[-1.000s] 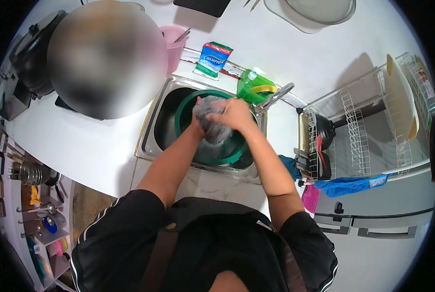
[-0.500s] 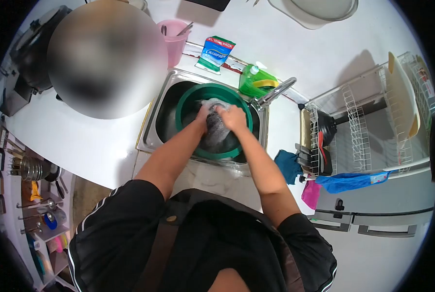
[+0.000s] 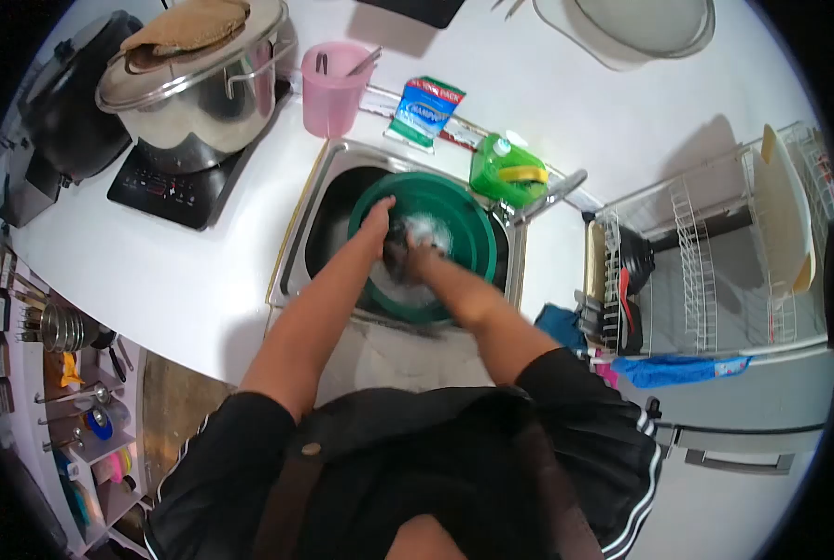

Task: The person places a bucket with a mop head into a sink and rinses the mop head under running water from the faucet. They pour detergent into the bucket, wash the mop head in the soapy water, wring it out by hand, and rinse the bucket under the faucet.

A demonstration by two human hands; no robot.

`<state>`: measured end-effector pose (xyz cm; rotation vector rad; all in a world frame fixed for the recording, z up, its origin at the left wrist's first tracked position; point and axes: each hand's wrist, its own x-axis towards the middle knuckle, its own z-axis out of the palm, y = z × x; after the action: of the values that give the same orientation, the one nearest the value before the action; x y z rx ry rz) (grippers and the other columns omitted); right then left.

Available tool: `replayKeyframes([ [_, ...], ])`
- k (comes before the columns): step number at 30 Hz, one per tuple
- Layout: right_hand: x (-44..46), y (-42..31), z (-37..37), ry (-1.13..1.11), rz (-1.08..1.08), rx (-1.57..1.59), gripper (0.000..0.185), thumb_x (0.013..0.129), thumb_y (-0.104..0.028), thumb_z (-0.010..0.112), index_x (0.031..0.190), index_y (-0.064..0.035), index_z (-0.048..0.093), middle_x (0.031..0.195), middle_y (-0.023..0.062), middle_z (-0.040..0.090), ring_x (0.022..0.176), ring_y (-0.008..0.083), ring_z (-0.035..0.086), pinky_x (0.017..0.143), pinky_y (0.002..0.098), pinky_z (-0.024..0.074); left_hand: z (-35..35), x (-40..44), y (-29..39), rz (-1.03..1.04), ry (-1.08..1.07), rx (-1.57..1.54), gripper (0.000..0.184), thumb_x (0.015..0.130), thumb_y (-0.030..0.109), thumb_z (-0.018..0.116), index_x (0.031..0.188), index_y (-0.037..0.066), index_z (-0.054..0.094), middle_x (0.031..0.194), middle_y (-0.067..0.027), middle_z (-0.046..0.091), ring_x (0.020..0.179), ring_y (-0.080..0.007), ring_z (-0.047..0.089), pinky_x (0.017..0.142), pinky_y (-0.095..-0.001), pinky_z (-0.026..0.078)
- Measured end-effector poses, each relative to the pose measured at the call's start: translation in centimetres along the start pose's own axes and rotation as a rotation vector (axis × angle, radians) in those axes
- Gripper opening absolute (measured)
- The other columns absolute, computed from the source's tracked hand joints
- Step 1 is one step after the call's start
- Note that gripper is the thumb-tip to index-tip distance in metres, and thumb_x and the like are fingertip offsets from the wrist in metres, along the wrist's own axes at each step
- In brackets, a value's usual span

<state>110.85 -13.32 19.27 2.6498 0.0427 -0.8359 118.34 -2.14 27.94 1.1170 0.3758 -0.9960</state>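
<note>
A round green basin (image 3: 478, 224) sits in the steel sink, with cloudy, foamy water (image 3: 426, 233) inside. Within it a dark wet cloth (image 3: 396, 254) is bunched between my hands. My left hand (image 3: 376, 227) grips the cloth at the basin's left side, thumb uppermost. Against the cloth's right side is my right hand (image 3: 421, 261), blurred by motion, its fingers curled into the fabric and partly hidden.
Behind the sink (image 3: 291, 271) stand a blue-and-green detergent packet (image 3: 424, 114), a green liquid bottle (image 3: 506, 173) and the faucet (image 3: 552, 194). A pink cup (image 3: 330, 93) and a large steel pot (image 3: 202, 107) on a black cooktop (image 3: 179, 191) are left. A dish rack (image 3: 688, 252) is right.
My hands have drawn apart slightly, the right one shifting down, and the cloth is bunched lower. Foam shows beyond them. The view has shifted, so the basin sits lower in it.
</note>
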Motion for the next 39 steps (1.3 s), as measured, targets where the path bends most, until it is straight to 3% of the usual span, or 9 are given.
replayKeyframes([
  [2,4.2,1.2,1.8,-0.001,0.073,-0.026,0.087,0.073,-0.03,0.065,0.14,-0.015,0.011,0.133,0.0166,0.038,0.12,0.0315,0.04,0.095,0.0382,0.0386,-0.3,0.7,-0.3,0.047,-0.059,0.107,0.073,0.072,0.058,0.05,0.126,0.01,0.039,0.137,-0.017,0.029,0.123,-0.0384,0.026,0.096,-0.0621,0.015],
  [4,5.8,1.4,2.9,-0.057,0.262,0.554,0.072,0.074,-0.024,0.063,0.136,-0.0134,0.027,0.13,0.0159,0.042,0.12,0.0286,0.043,0.095,0.038,0.0392,-0.8,1.8,-0.9,-0.046,-0.051,0.179,0.074,0.07,0.057,0.053,0.128,0.013,0.038,0.138,-0.0165,0.027,0.125,-0.0372,0.023,0.097,-0.0612,0.014],
  [11,-4.0,4.2,-10.7,-0.021,0.216,0.479,0.035,0.069,-0.02,0.065,0.102,-0.0086,0.063,0.108,0.0162,0.059,0.101,0.0281,0.057,0.083,0.0353,0.0477,3.5,-1.3,-2.5,-0.478,0.267,-0.23,0.088,0.068,0.065,0.055,0.137,0.017,0.027,0.142,-0.015,0.02,0.129,-0.0439,0.011,0.094,-0.069,0.006],
  [19,-8.9,9.4,-9.6,0.115,-0.022,1.356,0.035,0.071,-0.025,0.063,0.095,0.0004,0.059,0.092,0.0111,0.061,0.084,0.0231,0.061,0.073,0.034,0.0496,2.3,0.7,-4.4,-0.029,-0.603,-0.696,0.069,0.075,0.064,0.047,0.119,0.01,0.048,0.117,-0.0139,0.051,0.107,-0.0335,0.048,0.091,-0.0519,0.037],
  [21,-9.6,9.2,-7.7,-0.072,-0.089,2.248,0.036,0.072,-0.027,0.062,0.099,-0.0021,0.057,0.091,0.0109,0.061,0.079,0.0226,0.061,0.065,0.0359,0.0499,2.7,0.7,-4.3,0.316,-0.457,-0.308,0.054,0.08,0.057,0.045,0.104,0.01,0.057,0.102,-0.0121,0.059,0.093,-0.032,0.055,0.084,-0.0482,0.043],
  [22,-9.5,9.0,-7.0,-0.155,-0.01,2.353,0.038,0.073,-0.031,0.063,0.099,-0.0039,0.057,0.09,0.0098,0.061,0.077,0.0214,0.06,0.063,0.0363,0.0499,2.2,1.4,-4.1,-0.117,-0.748,-0.5,0.041,0.084,0.044,0.045,0.099,0.007,0.058,0.095,-0.0113,0.061,0.085,-0.0282,0.058,0.082,-0.0437,0.046],
  [27,-9.4,8.9,-3.9,-0.082,0.325,1.9,0.064,0.072,-0.047,0.059,0.122,-0.0092,0.044,0.109,0.013,0.058,0.092,0.0254,0.058,0.08,0.0399,0.0456,3.3,0.6,-4.7,-0.098,-0.533,-0.498,0.029,0.083,0.027,0.044,0.094,0.006,0.06,0.088,-0.0106,0.062,0.082,-0.027,0.059,0.08,-0.0412,0.047],
  [29,-11.1,6.5,-4.3,0.81,0.076,0.842,0.073,0.068,-0.041,0.066,0.128,-0.0138,0.036,0.12,0.0143,0.05,0.105,0.0294,0.052,0.083,0.0466,0.0423,3.0,0.7,-5.2,-0.044,-0.449,-0.544,0.029,0.084,0.028,0.044,0.092,0.006,0.06,0.089,-0.0098,0.063,0.082,-0.0263,0.06,0.079,-0.0398,0.048],
  [39,-11.9,3.8,-9.8,0.327,0.222,0.668,0.084,0.053,-0.031,0.074,0.126,-0.0183,0.035,0.104,0.0207,0.058,0.095,0.0353,0.057,0.082,0.0405,0.0458,-0.4,8.1,-7.6,0.115,-0.454,-0.541,0.029,0.088,0.027,0.037,0.095,0.009,0.058,0.097,-0.008,0.061,0.09,-0.0228,0.057,0.083,-0.0356,0.045],
])
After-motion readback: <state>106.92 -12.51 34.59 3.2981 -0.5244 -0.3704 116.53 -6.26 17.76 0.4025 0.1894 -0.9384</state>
